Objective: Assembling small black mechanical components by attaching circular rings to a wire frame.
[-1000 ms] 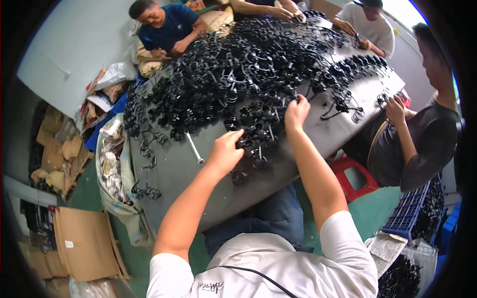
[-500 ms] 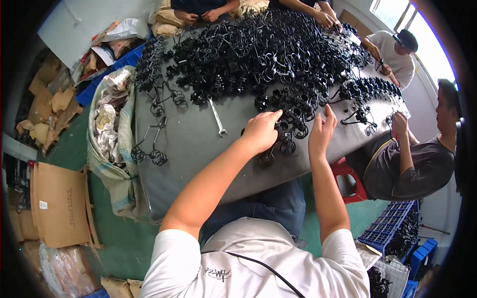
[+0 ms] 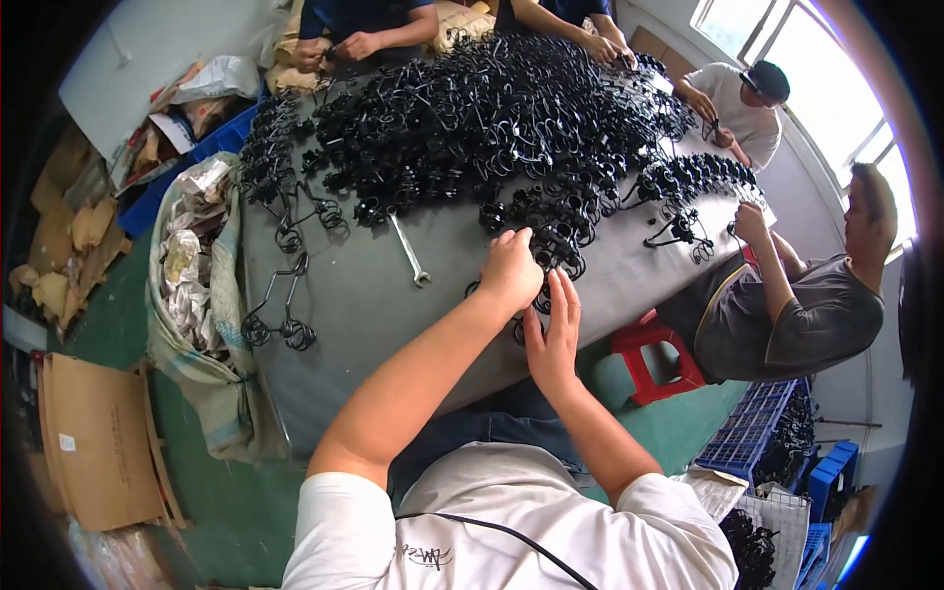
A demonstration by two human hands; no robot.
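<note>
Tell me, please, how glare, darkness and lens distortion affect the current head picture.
Head view: the window at upper right is washed out to white; the black parts glint in spots but largely merge into one dark mass; the wrench shows clearly against the grey table; fisheye distortion bends straight edges toward the picture's dark sides.

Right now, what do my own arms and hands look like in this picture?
Your left hand and right hand wear no gloves, and I can make out no rings on the fingers and no watch. Both forearms are uncovered up to the short white sleeves of a shirt with a dark mark; a thin black cable crosses it.
</note>
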